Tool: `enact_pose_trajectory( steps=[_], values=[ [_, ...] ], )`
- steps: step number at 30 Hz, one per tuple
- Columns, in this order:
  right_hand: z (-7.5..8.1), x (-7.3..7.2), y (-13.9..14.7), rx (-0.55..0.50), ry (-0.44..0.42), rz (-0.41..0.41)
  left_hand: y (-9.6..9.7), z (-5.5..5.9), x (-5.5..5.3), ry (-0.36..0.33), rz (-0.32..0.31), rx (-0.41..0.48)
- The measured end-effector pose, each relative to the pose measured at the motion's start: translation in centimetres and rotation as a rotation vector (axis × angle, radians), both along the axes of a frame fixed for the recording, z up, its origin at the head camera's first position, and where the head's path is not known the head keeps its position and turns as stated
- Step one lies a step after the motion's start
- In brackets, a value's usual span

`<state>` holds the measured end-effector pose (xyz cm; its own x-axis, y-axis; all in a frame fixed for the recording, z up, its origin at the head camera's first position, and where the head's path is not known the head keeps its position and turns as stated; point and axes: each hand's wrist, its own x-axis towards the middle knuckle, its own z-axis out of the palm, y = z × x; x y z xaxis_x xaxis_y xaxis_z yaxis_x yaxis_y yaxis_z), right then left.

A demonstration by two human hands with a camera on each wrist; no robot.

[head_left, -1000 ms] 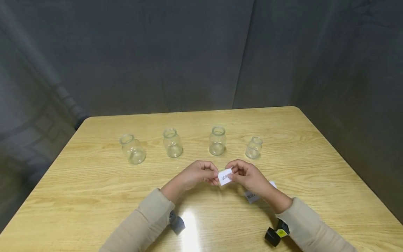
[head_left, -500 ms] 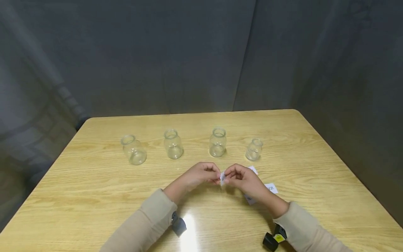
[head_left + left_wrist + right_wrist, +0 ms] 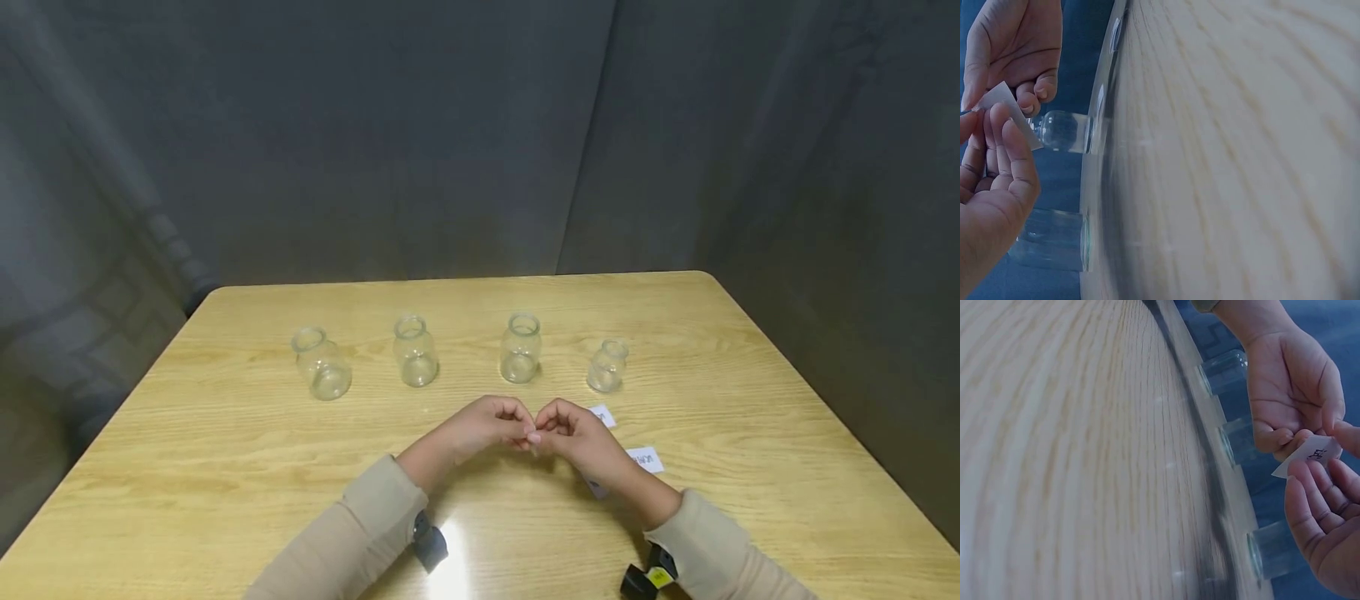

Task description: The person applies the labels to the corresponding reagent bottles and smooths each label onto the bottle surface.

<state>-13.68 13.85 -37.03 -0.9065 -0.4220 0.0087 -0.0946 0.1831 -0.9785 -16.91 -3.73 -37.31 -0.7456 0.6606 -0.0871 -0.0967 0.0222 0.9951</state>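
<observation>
Centrally, I observed one small white card [image 3: 1311,452] held aloft between the left hand [image 3: 487,429] and the right hand [image 3: 581,439], above the wooden worktop [image 3: 187,467]. Both hands, two in number, had curled fingers and pinched this single card between thumb and fingers, the fingertips of one close against those of the other. On my head view the card was largely hidden by the fingers; on my right wrist view it bore dark writing, too foreshortened for me to read; on my left wrist view it presented a plain face.

Beyond the hands I counted four clear glass jars, set apart in one row. From left to right these were a first jar [image 3: 322,364], a second jar [image 3: 416,352], a third jar [image 3: 521,348] and a fourth jar [image 3: 607,367], the last being the smallest.

Three further cards lay on the worktop: one far card [image 3: 602,415] near the fourth jar, one middle card [image 3: 647,459] to the right of the right forearm [image 3: 648,496], and one near card [image 3: 597,490], mostly covered by that forearm. I noted two beige sleeves, a left sleeve [image 3: 341,525] and a right sleeve [image 3: 727,546], with one dark device at each cuff: a left device [image 3: 430,544] and a right device [image 3: 637,583], the latter with one yellow label [image 3: 660,577].
</observation>
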Motion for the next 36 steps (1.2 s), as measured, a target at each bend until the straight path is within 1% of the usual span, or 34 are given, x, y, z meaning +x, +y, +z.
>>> enact_pose_trajectory(
  steps=[6, 11, 16, 20, 25, 28, 31, 33, 36],
  values=[
    [0.19, 0.01, 0.22, -0.01, 0.003, 0.021, 0.11, 0.12, 0.12, -0.007, 0.009, -0.009],
    [0.41, 0.01, 0.18, -0.035, -0.008, -0.005, -0.01, 0.0, 0.07, -0.005, 0.028, -0.026],
    [0.19, -0.05, 0.32, -0.045, -0.01, -0.026, -0.04, -0.06, 0.07, -0.01, 0.051, -0.045],
    [-0.01, -0.14, 0.47, -0.008, 0.021, -0.032, 0.0, -0.12, 0.01, -0.006, 0.089, -0.061],
    [0.07, -0.19, 0.64, 0.039, 0.035, -0.041, 0.08, -0.05, -0.08, 0.007, 0.147, -0.101],
    [0.13, -0.19, 0.69, 0.052, 0.043, -0.038, 0.13, 0.02, -0.12, -0.007, 0.183, -0.122],
    [0.11, -0.17, 0.73, 0.06, 0.06, -0.043, 0.17, 0.06, -0.12, -0.025, 0.198, -0.137],
    [0.04, -0.14, 0.77, 0.079, 0.088, -0.053, 0.18, 0.13, -0.06, -0.026, 0.198, -0.15],
    [-0.09, -0.08, 0.81, 0.118, 0.154, -0.076, 0.21, 0.15, 0.04, -0.013, 0.206, -0.159]
  ],
)
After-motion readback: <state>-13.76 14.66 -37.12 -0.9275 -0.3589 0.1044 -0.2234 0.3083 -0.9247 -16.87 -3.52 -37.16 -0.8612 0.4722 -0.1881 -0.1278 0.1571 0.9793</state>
